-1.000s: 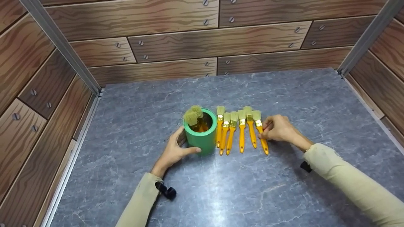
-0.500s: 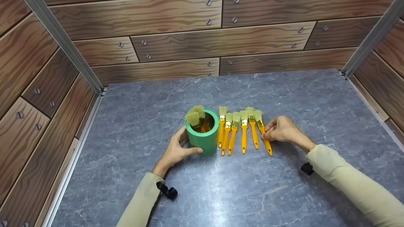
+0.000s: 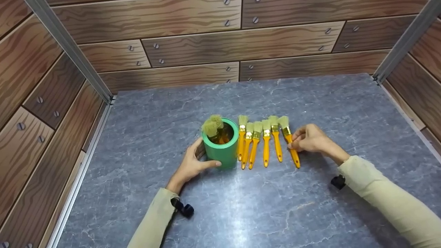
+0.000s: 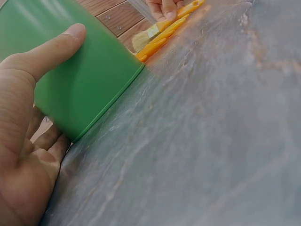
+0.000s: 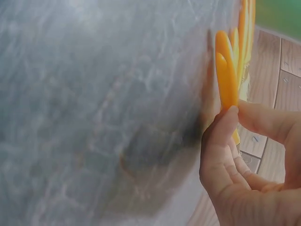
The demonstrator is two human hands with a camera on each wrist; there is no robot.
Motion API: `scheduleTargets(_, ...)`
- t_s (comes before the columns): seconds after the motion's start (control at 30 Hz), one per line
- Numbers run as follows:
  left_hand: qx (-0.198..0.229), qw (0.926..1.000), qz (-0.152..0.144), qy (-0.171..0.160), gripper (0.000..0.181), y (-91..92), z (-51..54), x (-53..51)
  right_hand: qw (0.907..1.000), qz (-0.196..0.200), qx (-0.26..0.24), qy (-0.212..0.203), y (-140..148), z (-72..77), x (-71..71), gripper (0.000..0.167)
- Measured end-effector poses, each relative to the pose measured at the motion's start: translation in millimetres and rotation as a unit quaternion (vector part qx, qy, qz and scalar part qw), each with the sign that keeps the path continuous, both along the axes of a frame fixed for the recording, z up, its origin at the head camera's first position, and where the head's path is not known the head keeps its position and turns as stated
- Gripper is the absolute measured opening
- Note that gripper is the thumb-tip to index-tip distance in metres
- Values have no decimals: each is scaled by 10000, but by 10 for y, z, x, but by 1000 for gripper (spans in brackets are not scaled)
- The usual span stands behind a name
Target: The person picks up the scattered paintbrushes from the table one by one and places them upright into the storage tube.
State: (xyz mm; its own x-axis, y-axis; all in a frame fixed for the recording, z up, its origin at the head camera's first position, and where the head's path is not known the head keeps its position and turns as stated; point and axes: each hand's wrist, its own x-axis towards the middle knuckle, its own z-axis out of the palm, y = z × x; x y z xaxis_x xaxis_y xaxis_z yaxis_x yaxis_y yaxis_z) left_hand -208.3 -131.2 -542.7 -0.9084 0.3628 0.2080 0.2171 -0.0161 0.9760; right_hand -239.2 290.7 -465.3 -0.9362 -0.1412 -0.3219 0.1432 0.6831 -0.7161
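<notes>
Beside one canister [image 3: 222, 155], six paintbrushes [image 3: 266, 148]

Your left hand [image 3: 190, 164] holds the green can [image 3: 222, 156], brushes [image 3: 212, 126] inside; your right hand [image 3: 311, 139] pinches the rightmost brush [image 3: 288, 137].

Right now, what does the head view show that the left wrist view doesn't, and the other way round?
Only the head view shows the open mouth of the green can, the bristles poking out of it, the whole row of five brushes lying beside it, and the sleeves.

Only the left wrist view shows the thin lip along the can's base up close.

Both show the left hand gripping the can, the right hand pinching a brush, the marbled table and the wood-patterned wall.
</notes>
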Motion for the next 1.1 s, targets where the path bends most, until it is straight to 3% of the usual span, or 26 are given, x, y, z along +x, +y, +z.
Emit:
scheduleTargets(0.23, -84, 10000, 34, -16, 99, -10, 4, 6, 9995, -8, -318, 75, 18, 106, 9, 30)
scheduleTargets(0.63, -4, 10000, 36, -14, 97, -2, 9, -16, 9946, 427, -466, 823, 41, 358, 75, 30)
scheduleTargets(1.1, -79, 10000, 38, -43, 101, 5, -7, -6, 9783, 486, -1577, 1254, -164, 727, 144, 27)
